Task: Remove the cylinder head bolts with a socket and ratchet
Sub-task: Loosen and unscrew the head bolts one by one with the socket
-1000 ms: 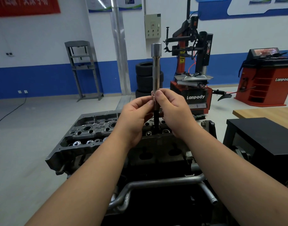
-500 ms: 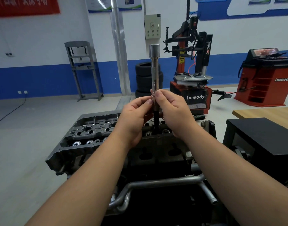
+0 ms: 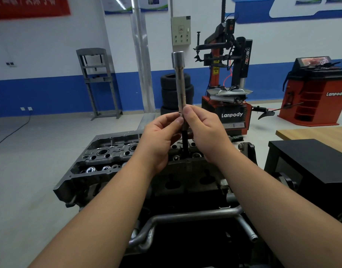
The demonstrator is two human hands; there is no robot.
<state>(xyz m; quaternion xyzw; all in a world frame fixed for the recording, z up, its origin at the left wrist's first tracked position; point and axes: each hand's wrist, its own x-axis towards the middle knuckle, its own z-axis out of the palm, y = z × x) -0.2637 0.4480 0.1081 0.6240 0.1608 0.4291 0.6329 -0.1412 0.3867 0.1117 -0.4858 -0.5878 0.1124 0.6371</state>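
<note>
Running across the bottom of the view, a bent metal pipe crosses the dark front of the engine. Above it sits the cylinder head, its open top showing round bores and shiny valve parts. Over the head, both hands meet at a long socket extension held upright: the left hand pinches its lower end between thumb and fingers, and the right hand pinches it from the other side, thumb tip against the silver shaft. A dark bolt shank hangs below the fingers, pointing down toward the head; whether it touches the head cannot be told. To the right stand a black stand and, behind it, a wooden counter. The grey floor stretches back to a white wall with a blue band. Along it stand a grey press frame, stacked tyres, a red tyre changer marked Lanpody and a red wheel balancer.
</note>
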